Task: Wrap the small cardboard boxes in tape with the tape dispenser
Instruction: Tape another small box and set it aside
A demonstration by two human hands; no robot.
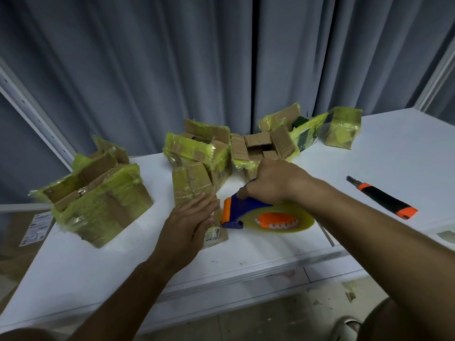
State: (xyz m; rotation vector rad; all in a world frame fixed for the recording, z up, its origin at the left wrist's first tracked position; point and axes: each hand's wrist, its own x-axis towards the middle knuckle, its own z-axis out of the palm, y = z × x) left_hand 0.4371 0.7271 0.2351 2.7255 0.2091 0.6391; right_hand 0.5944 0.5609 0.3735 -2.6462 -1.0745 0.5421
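head | small box (194,193) lying just left of tape dispenser (248,212) | my left hand (189,225) pressing it, fingers straight | my right hand (275,183) gripping dispenser handle | keeping the roller flush against the box, pulling steadily

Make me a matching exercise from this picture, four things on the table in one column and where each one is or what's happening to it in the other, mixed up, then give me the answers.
Things
1. tape dispenser
2. utility knife
3. small box
4. sealed box

Places or states
A. lies untouched on the table, right of the right hand
B. stands far back at the right end of the row
C. gripped by the right hand
D. pressed down under the flat left hand

Pairs: 1-C, 2-A, 3-D, 4-B
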